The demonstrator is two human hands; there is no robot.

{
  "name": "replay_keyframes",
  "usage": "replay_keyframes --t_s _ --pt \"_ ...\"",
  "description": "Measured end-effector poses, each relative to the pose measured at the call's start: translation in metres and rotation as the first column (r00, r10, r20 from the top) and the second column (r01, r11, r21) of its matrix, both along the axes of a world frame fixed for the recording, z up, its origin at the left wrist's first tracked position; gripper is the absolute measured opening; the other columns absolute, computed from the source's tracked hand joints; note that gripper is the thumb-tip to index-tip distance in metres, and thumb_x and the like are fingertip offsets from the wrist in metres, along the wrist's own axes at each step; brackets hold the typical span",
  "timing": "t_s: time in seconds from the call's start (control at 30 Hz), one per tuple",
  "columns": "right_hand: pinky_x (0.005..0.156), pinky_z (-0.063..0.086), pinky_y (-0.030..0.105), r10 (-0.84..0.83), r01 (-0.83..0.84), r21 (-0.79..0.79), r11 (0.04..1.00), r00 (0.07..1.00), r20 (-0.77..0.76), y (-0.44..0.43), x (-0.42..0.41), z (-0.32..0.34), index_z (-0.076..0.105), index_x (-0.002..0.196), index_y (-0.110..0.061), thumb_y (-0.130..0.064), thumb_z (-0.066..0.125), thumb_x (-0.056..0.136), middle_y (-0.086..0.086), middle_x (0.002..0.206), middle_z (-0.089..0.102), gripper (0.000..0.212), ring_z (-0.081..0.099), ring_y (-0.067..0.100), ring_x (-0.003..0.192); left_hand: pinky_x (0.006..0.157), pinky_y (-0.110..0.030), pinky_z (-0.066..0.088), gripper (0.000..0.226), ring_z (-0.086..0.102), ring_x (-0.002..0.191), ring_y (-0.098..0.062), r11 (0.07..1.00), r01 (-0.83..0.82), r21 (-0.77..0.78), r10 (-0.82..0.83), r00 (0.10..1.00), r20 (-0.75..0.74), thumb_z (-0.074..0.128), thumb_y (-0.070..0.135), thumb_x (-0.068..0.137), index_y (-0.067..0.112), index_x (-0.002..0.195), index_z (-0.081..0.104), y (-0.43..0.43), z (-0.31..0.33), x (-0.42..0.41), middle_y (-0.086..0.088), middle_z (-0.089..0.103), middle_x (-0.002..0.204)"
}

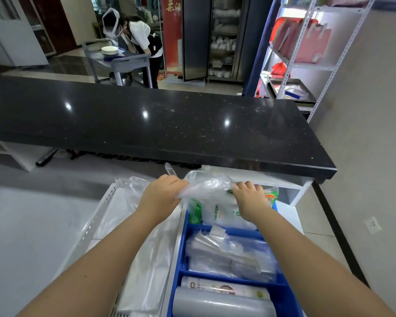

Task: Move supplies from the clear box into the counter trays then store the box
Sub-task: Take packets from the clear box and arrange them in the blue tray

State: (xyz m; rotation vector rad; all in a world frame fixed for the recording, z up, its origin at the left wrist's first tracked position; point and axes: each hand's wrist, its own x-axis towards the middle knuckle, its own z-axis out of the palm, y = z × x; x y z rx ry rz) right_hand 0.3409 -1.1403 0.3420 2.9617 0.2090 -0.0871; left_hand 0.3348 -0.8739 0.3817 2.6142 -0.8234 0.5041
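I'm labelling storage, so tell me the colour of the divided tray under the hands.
The divided tray is bright blue, clearest in the head view.

Bright, even indoor light. Ceiling lamps throw white glare spots on the glossy black counter [169, 124]. Wide-angle bend curves the edges. Forearms near the bottom look soft; far room slightly hazy.
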Motion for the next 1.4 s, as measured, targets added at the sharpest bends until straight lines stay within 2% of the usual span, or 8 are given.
replay_keyframes --t_s 0.2,0.37,0.6,0.83,0.93,1.07,1.2,1.4 --pt "0.114 0.001 0.058 0.073 -0.081 0.091 0.992 0.993 0.09 0.018 -0.018 -0.031 0.009 0.144 -0.031 -0.037 0.067 0.081 0.011 0.153 0.022 0.086 0.015 0.036 0.142 0.046 -0.037 0.048 0.036 0.054 0.063 -0.03 0.998 -0.045 0.035 0.044 0.999 0.022 0.069 -0.009 0.061 0.012 0.091 0.07 -0.005 0.007 0.01 -0.005 0.064 0.075" --pt "0.114 0.004 0.058 0.127 -0.129 0.001 0.992 0.976 0.174 0.007 -0.017 -0.035 0.011 0.146 -0.037 0.001 0.062 0.066 0.016 0.147 0.029 0.102 0.027 0.038 0.133 0.05 -0.042 0.051 0.037 0.056 0.067 -0.031 0.998 -0.056 0.04 0.056 0.998 -0.001 0.07 -0.008 0.062 0.01 0.094 0.071 -0.006 0.009 0.019 -0.008 0.065 0.078" --pt "0.107 -0.02 0.062 0.126 -0.12 -0.048 0.992 0.982 0.14 -0.005 -0.014 -0.038 -0.039 0.133 -0.041 0.007 0.053 0.072 0.019 0.159 -0.006 0.121 -0.006 0.043 0.144 0.053 -0.042 0.052 0.041 0.057 0.071 -0.031 0.997 -0.054 0.047 0.055 0.998 -0.005 0.07 -0.007 0.063 0.01 0.1 0.07 -0.003 0.009 0.023 -0.008 0.066 0.083" --pt "0.106 0.033 0.062 -0.003 -0.072 0.191 0.979 0.931 0.366 -0.042 -0.036 -0.009 0.055 0.13 -0.022 -0.009 0.083 0.066 0.017 0.141 0.047 0.072 0.043 0.046 0.128 0.058 -0.041 0.052 0.034 0.057 0.076 -0.03 0.998 0.044 0.047 -0.042 0.998 -0.035 0.068 -0.002 0.071 0.012 0.101 0.069 -0.034 -0.002 0.023 -0.007 0.067 0.087" --pt "0.089 0.049 0.055 -0.165 -0.048 0.383 0.922 0.849 0.503 -0.074 -0.054 0.001 0.062 0.116 -0.01 0.009 0.072 0.069 0.015 0.122 0.061 0.051 0.055 0.041 0.109 0.06 -0.04 0.052 0.039 0.058 0.078 -0.032 0.989 0.133 0.057 -0.129 0.989 -0.073 0.065 -0.006 0.065 0.011 0.1 0.07 -0.062 -0.015 0.019 -0.008 0.067 0.087" --pt "0.096 0.038 0.025 -0.34 -0.069 0.576 0.815 0.747 0.571 -0.081 -0.077 0.008 0.062 0.118 -0.01 0.002 0.063 0.082 0.005 0.114 0.064 0.037 0.055 0.025 0.105 0.067 -0.033 0.041 0.04 0.057 0.092 -0.03 0.966 0.238 0.103 -0.222 0.964 -0.148 0.061 -0.002 0.071 0.016 0.107 0.065 -0.116 -0.039 0.018 -0.007 0.064 0.098" --pt "0.099 0.04 0.028 -0.231 -0.111 0.592 0.798 0.851 0.472 -0.056 -0.086 -0.008 0.062 0.117 -0.017 -0.008 0.062 0.086 0.002 0.117 0.063 0.031 0.052 0.019 0.11 0.086 -0.038 0.047 0.037 0.053 0.107 -0.026 0.948 0.269 0.169 -0.199 0.918 -0.344 0.059 0.009 0.083 0.022 0.117 0.06 -0.148 -0.069 0.021 -0.003 0.061 0.116" --pt "0.098 0.041 0.039 -0.061 0.017 0.548 0.836 0.996 0.062 -0.041 -0.074 -0.04 0.066 0.116 -0.02 -0.013 0.062 0.084 -0.001 0.12 0.065 0.033 0.052 0.023 0.11 0.08 -0.032 0.051 0.031 0.062 0.098 -0.018 0.939 0.345 0.001 -0.289 0.791 -0.54 0.066 0.021 0.083 0.028 0.114 0.065 -0.144 -0.087 0.024 0.003 0.067 0.111"
